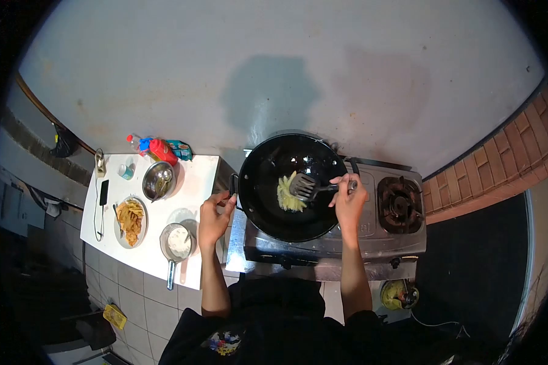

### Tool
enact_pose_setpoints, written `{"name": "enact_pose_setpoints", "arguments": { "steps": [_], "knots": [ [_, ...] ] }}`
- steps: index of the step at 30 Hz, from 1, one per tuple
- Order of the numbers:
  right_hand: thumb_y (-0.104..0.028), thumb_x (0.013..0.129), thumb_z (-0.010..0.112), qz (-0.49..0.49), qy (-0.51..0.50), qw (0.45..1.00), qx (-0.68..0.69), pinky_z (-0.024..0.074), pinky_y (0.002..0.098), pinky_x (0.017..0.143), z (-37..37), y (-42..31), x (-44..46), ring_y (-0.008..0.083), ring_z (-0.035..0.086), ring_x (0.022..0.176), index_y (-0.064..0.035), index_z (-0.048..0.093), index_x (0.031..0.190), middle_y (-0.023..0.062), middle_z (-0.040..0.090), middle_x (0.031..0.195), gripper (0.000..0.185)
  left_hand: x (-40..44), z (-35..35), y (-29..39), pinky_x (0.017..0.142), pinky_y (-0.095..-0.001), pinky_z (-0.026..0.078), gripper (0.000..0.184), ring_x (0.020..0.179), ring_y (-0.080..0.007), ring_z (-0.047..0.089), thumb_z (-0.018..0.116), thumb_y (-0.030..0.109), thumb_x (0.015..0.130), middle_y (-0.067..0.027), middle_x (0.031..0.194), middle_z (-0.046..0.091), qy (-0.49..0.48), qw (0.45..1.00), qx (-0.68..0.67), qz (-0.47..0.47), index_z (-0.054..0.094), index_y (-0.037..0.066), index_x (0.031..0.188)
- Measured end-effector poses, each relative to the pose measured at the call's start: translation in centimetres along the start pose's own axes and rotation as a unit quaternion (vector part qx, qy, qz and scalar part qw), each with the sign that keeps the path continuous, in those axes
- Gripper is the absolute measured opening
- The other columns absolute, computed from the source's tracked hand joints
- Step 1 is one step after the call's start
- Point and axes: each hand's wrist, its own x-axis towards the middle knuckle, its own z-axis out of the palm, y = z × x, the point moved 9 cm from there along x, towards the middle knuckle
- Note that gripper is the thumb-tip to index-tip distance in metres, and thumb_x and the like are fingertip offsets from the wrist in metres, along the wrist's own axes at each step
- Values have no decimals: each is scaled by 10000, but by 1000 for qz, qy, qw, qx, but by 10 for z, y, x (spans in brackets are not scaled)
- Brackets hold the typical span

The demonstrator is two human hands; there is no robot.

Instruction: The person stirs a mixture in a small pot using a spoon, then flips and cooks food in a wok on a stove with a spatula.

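A black wok point(265, 216) sits on the left side of the gas stove. My left hand point(215, 218) is closed, its fingers pinching the wok's left loop handle point(234, 184). Held in my right hand point(351, 202) is a slotted spatula point(303, 187), its handle running in over the wok's right side. The spatula's head touches or overlaps a clump of pale yellow strips point(287, 196), which look like potato fries in oil. Part of the clump is hidden under the spatula head.
On the stove's right is a bare burner point(400, 205). The white table point(158, 255) at left carries a plate of fried food point(129, 222), a steel bowl point(159, 180), a saucepan with white contents point(178, 241), a phone point(104, 192) and a red bottle point(162, 151). A wall stands behind.
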Motion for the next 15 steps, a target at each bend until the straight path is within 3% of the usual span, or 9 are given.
{"name": "enact_pose_setpoints", "arguments": {
  "steps": [6, 11, 15],
  "knots": [
    [-114, 994, 469, 33, -25, 999, 18, 431, 256, 365, 7, 7, -21, 87, 520, 414, 48, 535, 848, 89, 647, 747, 228, 3, 0, -2, 631, -328, 491, 345, 748, -219, 641, 699, 228, 865, -192, 851, 687, 0, 1000, -15, 12, 674, -71, 1034],
    [-109, 990, 471, 13, 36, 999, 39, 442, 255, 368, -1, 6, -21, 92, 525, 423, 48, 530, 851, 92, 651, 763, 218, 4, 1, -2, 660, -328, 501, 347, 719, -221, 646, 698, 221, 867, -196, 810, 684, 3, 1000, -7, 30, 670, -87, 1024],
    [-120, 988, 483, 39, -26, 999, 0, 441, 255, 367, 5, 2, -21, 87, 535, 438, 29, 556, 838, 79, 651, 725, 224, 5, -1, 4, 665, -326, 501, 360, 712, -214, 648, 697, 226, 868, -191, 800, 684, 2, 999, -7, 44, 664, -96, 1026]
  ]
}}
